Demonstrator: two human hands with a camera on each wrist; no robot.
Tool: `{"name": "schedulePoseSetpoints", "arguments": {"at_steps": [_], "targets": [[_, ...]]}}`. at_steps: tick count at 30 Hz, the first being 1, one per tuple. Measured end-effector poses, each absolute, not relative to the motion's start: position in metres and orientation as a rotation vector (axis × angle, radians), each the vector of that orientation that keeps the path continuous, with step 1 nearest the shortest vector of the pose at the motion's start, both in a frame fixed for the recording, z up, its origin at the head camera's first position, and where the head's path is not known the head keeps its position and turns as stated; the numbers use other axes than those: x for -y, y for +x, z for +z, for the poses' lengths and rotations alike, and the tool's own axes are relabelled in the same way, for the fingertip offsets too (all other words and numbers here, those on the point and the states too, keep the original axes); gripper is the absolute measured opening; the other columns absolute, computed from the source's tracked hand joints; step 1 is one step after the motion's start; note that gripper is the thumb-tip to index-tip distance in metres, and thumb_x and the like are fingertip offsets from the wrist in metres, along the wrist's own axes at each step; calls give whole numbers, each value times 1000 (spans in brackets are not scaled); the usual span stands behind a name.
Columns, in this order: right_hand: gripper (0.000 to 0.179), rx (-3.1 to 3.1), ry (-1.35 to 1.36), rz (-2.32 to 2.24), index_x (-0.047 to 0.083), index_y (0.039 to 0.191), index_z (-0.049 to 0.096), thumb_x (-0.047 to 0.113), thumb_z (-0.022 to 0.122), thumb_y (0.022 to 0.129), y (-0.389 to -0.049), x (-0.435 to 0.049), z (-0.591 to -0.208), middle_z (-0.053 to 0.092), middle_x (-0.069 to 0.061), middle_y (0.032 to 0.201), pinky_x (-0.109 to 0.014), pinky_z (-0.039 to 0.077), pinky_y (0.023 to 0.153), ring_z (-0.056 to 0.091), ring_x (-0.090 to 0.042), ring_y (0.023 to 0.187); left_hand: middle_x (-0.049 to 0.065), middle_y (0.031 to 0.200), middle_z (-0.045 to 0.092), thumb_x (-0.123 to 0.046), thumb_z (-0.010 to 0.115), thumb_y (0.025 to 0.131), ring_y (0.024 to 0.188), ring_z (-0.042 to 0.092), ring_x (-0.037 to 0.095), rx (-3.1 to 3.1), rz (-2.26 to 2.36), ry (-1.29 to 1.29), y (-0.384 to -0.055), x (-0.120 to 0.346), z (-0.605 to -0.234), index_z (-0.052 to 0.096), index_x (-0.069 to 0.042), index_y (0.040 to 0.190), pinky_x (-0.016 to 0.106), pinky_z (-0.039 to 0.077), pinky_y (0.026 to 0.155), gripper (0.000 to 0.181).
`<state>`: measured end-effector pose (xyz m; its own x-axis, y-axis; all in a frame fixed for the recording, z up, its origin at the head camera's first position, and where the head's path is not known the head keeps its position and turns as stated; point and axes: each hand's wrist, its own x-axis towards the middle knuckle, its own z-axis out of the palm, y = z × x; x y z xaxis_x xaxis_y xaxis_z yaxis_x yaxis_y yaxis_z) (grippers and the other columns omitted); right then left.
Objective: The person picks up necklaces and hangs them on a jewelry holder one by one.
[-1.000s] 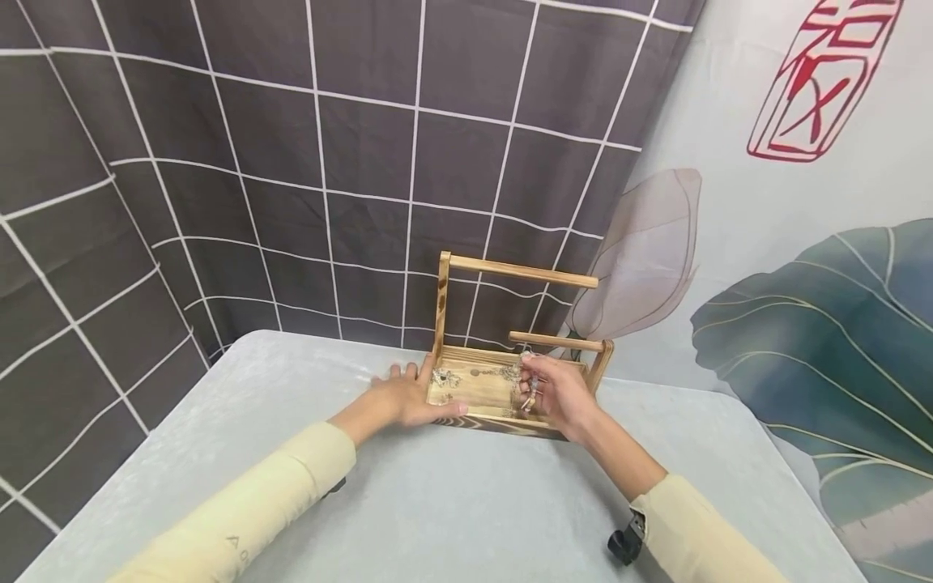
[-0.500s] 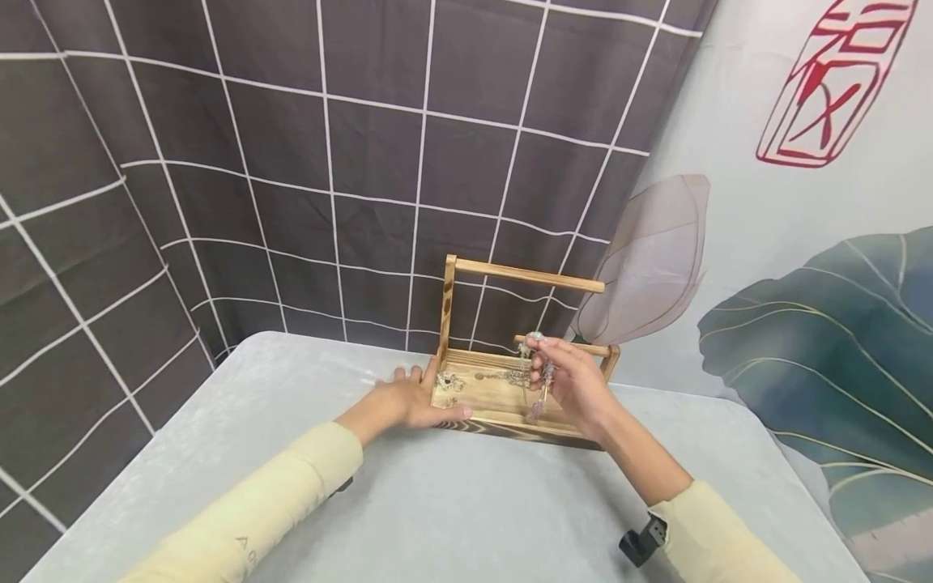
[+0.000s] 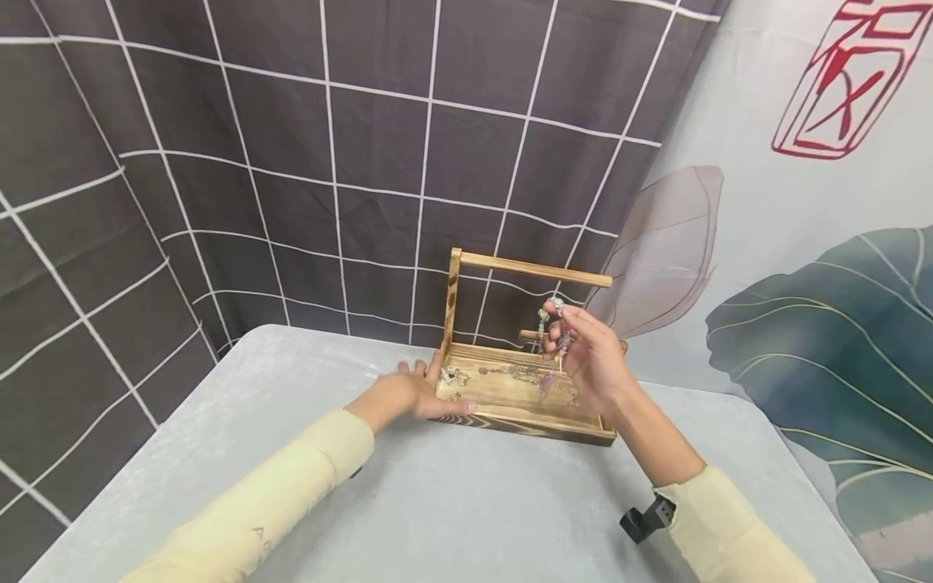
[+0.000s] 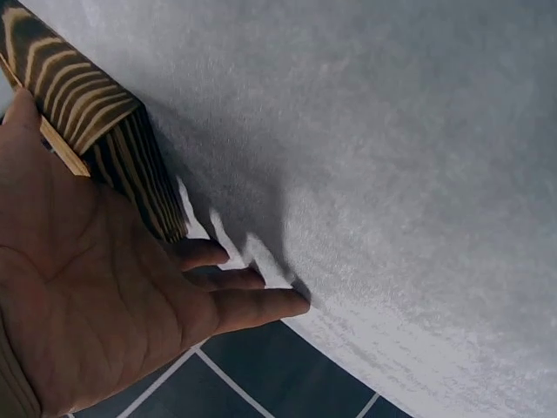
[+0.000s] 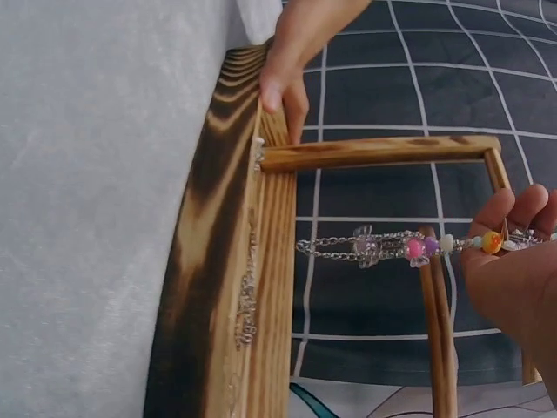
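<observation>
My right hand [image 3: 598, 360] pinches a beaded chain [image 5: 413, 248] between thumb and fingers, above the right part of a wooden tray [image 3: 525, 424]. Pink, purple, white and orange beads show on it, with silver links at its lower end. The strand hangs down toward the tray floor. My left hand [image 3: 408, 393] rests against the tray's left end, its thumb over the front rim. In the left wrist view its other fingers [image 4: 252, 306] reach out straight past the tray corner. Inside the tray lie a silver chain [image 3: 521, 372] and a small silvery cluster [image 3: 455, 376] at the left.
The tray carries a tall wooden frame with an upper bar [image 3: 535, 269] and a lower bar [image 3: 530, 334] partly behind my right hand. A pale grey cloth [image 3: 474, 502] covers the table. A dark gridded curtain [image 3: 379, 227] hangs behind.
My right hand has risen out of the tray with the beaded chain, which now hangs higher and farther right. The left hand has stayed on the tray's left end.
</observation>
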<state>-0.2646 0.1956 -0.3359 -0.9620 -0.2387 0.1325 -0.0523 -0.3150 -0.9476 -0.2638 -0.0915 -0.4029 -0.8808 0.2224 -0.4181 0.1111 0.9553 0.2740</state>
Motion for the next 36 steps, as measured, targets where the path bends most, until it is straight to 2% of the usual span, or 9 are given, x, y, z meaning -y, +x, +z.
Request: {"name": "schedulePoseSetpoints", "arguments": {"at_steps": [15,18,26,36], "targets": [[33,-1688,-451,-2529,21,121,75,31,43,124,-272,-211,-308,65,6,83,-23,57,72,62,-10,75,27,189,10,-98,46,96,175,5,55,-2601,348,225,-266,93,-397,-10,-15,182,75,19,141,132],[32,-1662,-463,-2573,19,120,74,30,44,124,-273,-215,-302,66,6,82,-22,57,71,62,-10,74,27,189,10,-97,47,96,175,4,56,-2593,353,222,-266,92,-395,-11,-14,182,74,17,141,132],[31,-1609,-485,-2666,18,120,71,28,43,124,-279,-226,-290,64,5,84,-21,55,72,62,-10,74,29,189,9,-95,46,97,176,3,54,-2569,370,213,-266,91,-394,-12,-15,182,76,22,140,130],[27,-1491,-451,-2798,15,118,74,26,49,121,-290,-244,-269,62,4,83,-23,52,74,59,-11,76,28,188,12,-98,47,95,175,7,55,-2609,343,222,-267,91,-398,-9,-14,182,72,18,142,134]]}}
